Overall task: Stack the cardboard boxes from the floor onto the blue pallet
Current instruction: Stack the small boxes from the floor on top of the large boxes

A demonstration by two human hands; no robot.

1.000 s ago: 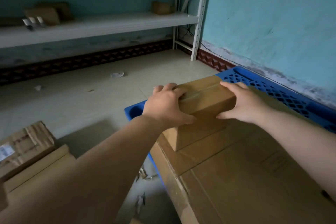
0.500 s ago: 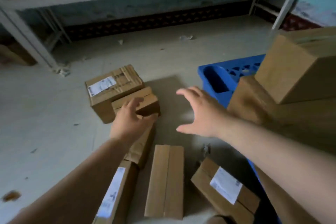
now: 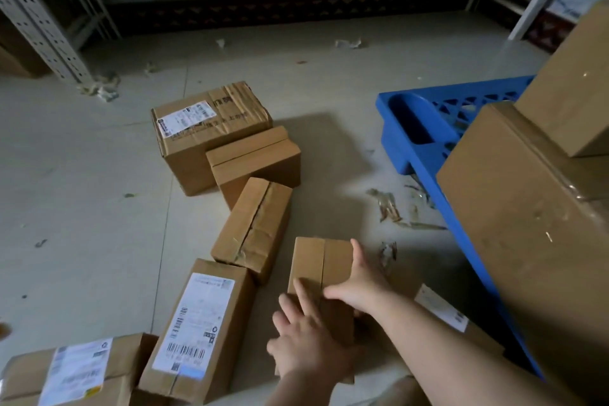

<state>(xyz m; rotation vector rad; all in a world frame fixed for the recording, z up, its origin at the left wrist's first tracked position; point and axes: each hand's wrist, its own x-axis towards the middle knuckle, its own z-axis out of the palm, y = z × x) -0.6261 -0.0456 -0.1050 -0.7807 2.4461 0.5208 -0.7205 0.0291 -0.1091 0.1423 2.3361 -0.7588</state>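
A narrow cardboard box (image 3: 321, 277) with a taped seam down its top lies on the floor (image 3: 82, 175) near the bottom middle of the view, and both hands are on it. The right hand (image 3: 359, 290) wraps its right edge, thumb across the top and fingers down the side. The left hand (image 3: 306, 346) lies over its near end with fingers spread flat on the top; the box sits on the floor, gripped from both sides.

Just left of it a creased box (image 3: 253, 224) lies at an angle, and nearer the camera stands a long box with a barcode label (image 3: 197, 323). Farther out, a split-top box (image 3: 255, 158) leans against a large labelled box (image 3: 211, 128). Another labelled box (image 3: 72, 372) fills the lower left corner, and a box with a white label (image 3: 441, 310) lies under the right forearm.

To the right, the blue pallet (image 3: 415, 132) rests on the floor, carrying a big carton (image 3: 527, 208) with a smaller carton (image 3: 566, 102) on top. Scraps of tape (image 3: 389, 204) litter the floor beside the pallet. Metal shelving legs (image 3: 39, 20) stand at the far left.
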